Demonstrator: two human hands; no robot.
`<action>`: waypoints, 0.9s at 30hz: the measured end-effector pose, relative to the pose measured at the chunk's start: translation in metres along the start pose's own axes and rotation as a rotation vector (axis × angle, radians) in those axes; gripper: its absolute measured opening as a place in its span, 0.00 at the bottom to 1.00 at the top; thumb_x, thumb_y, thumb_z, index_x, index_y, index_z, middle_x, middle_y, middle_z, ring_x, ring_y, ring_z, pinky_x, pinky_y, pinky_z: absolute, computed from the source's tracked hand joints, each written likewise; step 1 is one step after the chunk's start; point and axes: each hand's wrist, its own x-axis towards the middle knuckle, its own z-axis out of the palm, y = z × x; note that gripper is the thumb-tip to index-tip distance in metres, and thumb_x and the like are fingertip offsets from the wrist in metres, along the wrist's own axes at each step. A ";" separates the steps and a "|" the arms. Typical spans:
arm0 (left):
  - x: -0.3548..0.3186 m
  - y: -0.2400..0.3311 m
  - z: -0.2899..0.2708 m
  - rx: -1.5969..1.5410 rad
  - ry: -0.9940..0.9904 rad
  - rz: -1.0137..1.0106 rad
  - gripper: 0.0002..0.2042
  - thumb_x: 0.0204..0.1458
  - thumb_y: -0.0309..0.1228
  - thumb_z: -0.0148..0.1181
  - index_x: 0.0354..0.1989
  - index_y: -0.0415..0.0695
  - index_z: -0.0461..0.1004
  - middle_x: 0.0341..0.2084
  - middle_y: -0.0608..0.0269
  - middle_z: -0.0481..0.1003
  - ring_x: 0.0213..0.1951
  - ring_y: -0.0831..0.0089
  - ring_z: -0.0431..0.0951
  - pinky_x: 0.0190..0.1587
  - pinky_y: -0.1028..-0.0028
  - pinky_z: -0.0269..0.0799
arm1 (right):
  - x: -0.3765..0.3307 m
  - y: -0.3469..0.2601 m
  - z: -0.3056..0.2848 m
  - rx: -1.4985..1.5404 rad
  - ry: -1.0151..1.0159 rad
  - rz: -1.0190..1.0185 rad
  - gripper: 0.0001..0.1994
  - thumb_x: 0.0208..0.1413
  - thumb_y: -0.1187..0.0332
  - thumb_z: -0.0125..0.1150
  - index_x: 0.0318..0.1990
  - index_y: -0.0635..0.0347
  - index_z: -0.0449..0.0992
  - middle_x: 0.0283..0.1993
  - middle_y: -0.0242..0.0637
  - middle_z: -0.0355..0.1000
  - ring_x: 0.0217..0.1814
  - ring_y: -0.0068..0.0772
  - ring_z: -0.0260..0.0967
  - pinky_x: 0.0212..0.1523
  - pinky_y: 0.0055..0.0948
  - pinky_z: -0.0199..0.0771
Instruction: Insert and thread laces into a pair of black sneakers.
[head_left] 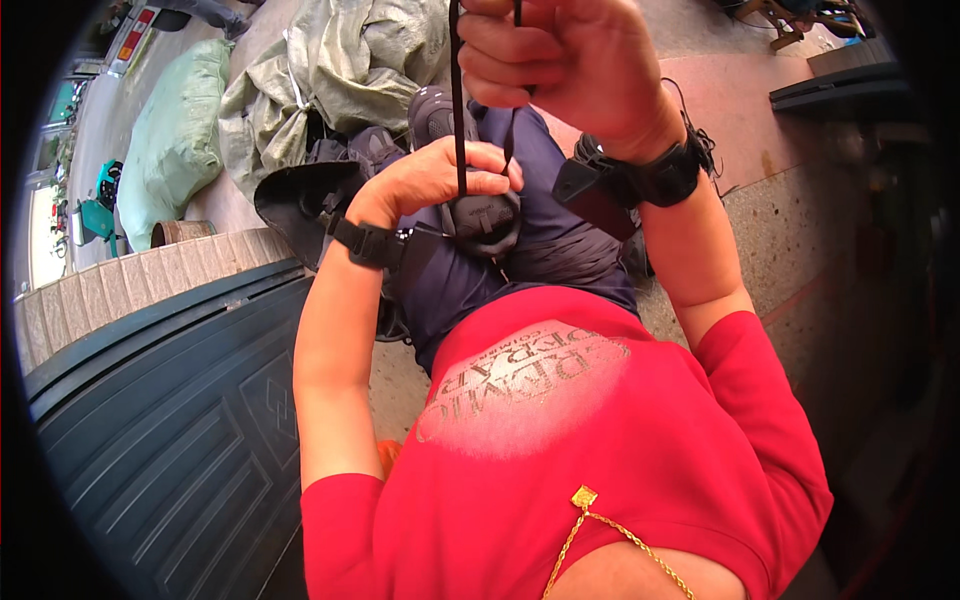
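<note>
My right hand (570, 65) is raised at the top of the view, its fingers curled closed round a black cord (459, 95). The cord hangs down from it past my left hand (435, 178). Lower and to the left, that hand has its thumb and fingers together on a thinner black strand below the right fist. Under the left fingers, on my lap, rests a rounded black item (487, 222), its kind unclear. Both wrists wear black straps with dark boxy pieces. The upper end of the cord runs out of view.
Dark shoes (432, 112) show beyond my knees. Crumpled greyish sacks (340, 75) and a stuffed pale green sack (178, 135) lie ahead and left. A dark blue panelled door (180, 430) stands at my left; a dark curved object (300, 200) lies beside my left wrist.
</note>
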 end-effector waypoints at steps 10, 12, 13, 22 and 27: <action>-0.133 -0.078 -0.094 -1.286 0.703 0.413 0.08 0.55 0.32 0.47 0.36 0.39 0.68 0.26 0.62 0.68 0.31 0.71 0.67 0.31 0.75 0.63 | -0.123 -0.032 -0.119 -0.450 0.907 -0.348 0.12 0.54 0.63 0.46 0.24 0.60 0.66 0.24 0.32 0.63 0.27 0.26 0.60 0.33 0.26 0.62; -0.151 -0.072 -0.094 -1.248 0.833 0.423 0.09 0.56 0.32 0.46 0.37 0.39 0.66 0.21 0.67 0.60 0.25 0.76 0.59 0.27 0.79 0.59 | -0.123 -0.002 -0.111 -0.896 1.124 -0.091 0.11 0.54 0.63 0.49 0.25 0.59 0.68 0.21 0.28 0.63 0.23 0.21 0.60 0.28 0.21 0.62; -0.156 -0.073 -0.094 -1.176 0.868 0.402 0.09 0.56 0.32 0.45 0.37 0.39 0.66 0.20 0.68 0.58 0.24 0.77 0.57 0.26 0.80 0.57 | -0.124 0.015 -0.106 -1.055 1.146 0.090 0.08 0.53 0.65 0.51 0.28 0.61 0.70 0.23 0.28 0.65 0.24 0.21 0.61 0.31 0.20 0.65; -0.079 -0.076 0.029 -0.210 0.786 -0.409 0.11 0.51 0.31 0.52 0.39 0.37 0.72 0.21 0.69 0.71 0.20 0.85 0.66 0.21 0.86 0.61 | -0.117 0.112 -0.112 -1.697 0.668 0.270 0.07 0.49 0.71 0.50 0.31 0.66 0.71 0.28 0.46 0.70 0.32 0.41 0.68 0.35 0.34 0.67; -0.068 -0.104 0.052 0.008 0.820 -0.405 0.12 0.52 0.30 0.50 0.41 0.37 0.72 0.18 0.71 0.69 0.16 0.87 0.63 0.19 0.85 0.58 | -0.110 0.125 -0.126 -2.069 0.686 0.105 0.04 0.45 0.73 0.49 0.26 0.61 0.70 0.28 0.42 0.66 0.35 0.45 0.63 0.37 0.39 0.64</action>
